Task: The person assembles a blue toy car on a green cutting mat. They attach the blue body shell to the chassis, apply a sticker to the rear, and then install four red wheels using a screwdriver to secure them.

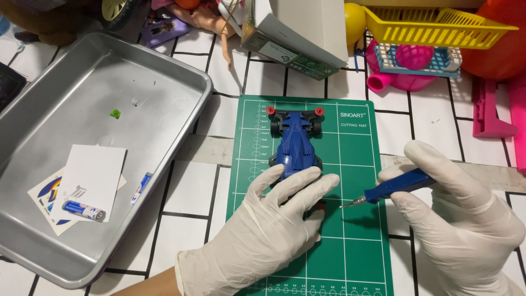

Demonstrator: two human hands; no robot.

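Gloves cover both hands: the left hand (268,219) lies flat, fingers spread, on the rear of a blue toy race car (296,143) on the green cutting mat (356,164), while the right hand (460,208) has its fingers closed around a blue screwdriver (392,189), tip just beside the car. A metal tray (148,71) sits left on the desk

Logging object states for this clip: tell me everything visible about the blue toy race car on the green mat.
The blue plastic toy race car lies on the green cutting mat with one end pointing away from the camera. Its body is glossy blue on a black chassis, with black wheels and two small red rollers on the far bumper. The near end is covered by the white-gloved left hand, whose fingers rest on it. The blue-handled screwdriver in the gloved right hand points toward the car but is clear of it.
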